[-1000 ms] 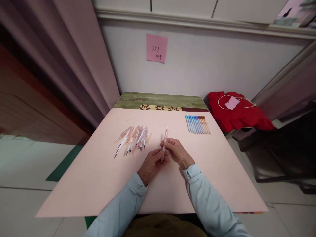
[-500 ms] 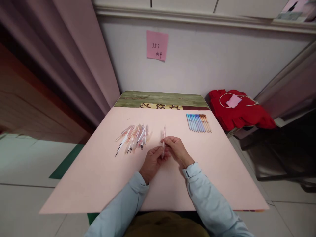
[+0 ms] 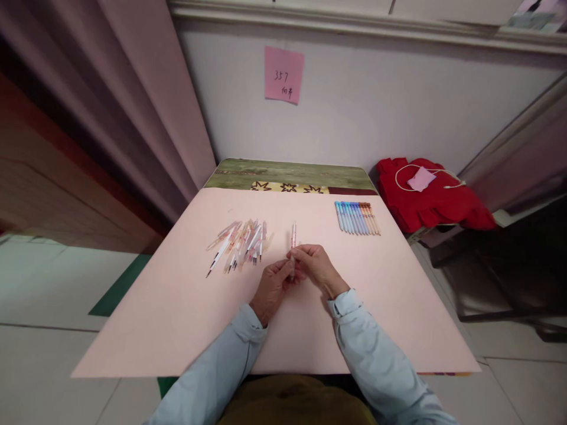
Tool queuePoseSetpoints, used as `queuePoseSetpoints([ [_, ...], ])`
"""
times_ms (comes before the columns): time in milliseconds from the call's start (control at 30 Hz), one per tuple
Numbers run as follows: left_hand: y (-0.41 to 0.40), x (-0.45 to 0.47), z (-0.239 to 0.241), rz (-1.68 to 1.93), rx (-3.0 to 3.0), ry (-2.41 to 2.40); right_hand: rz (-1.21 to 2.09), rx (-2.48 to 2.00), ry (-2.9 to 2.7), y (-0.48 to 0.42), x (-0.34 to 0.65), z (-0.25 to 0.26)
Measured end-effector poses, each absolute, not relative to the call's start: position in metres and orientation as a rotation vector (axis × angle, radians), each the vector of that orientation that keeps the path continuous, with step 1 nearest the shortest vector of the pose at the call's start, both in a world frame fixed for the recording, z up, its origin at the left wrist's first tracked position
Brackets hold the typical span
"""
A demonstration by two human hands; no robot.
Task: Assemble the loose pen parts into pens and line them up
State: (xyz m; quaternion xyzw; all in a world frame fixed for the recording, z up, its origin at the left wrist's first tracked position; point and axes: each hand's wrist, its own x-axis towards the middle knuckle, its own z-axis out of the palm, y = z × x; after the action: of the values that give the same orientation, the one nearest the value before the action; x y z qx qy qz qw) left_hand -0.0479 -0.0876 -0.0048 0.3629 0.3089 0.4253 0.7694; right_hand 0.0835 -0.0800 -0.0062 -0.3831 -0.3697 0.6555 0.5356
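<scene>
Both hands meet over the middle of the table around one slim pinkish, see-through pen barrel [image 3: 293, 233], held nearly upright in the view. My left hand [image 3: 272, 286] is closed on its lower end. Higher up, my right hand [image 3: 316, 265] pinches the barrel between thumb and fingers. To the left lies a loose pile of pen parts [image 3: 241, 245], with clear and pinkish barrels and white refills with dark tips. At the back right, a neat row of pens [image 3: 357, 218] runs from blue through purple to brown.
A pale pink sheet [image 3: 177, 330] covers most of the table. Behind it shows a green wood-patterned strip [image 3: 283, 171]. Right of the table is a red cloth [image 3: 398, 200] with a white cable and pink note. A pink note [image 3: 284, 75] sticks to the wall.
The view has tilted slightly, so the table sits a little higher in it. Both hands keep their hold on the pen barrel, with barely any shift.
</scene>
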Motion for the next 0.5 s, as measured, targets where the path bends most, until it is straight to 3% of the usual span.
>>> queuePoseSetpoints([
  [367, -0.088, -0.048, -0.003, 0.968, 0.973, 0.767, 1.536, -0.947, -0.913, -0.077, 0.088, 0.003],
  [500, -0.09, -0.047, -0.001, 0.929, 0.973, 0.82, 1.237, -1.049, -0.847, -0.082, 0.12, 0.022],
])
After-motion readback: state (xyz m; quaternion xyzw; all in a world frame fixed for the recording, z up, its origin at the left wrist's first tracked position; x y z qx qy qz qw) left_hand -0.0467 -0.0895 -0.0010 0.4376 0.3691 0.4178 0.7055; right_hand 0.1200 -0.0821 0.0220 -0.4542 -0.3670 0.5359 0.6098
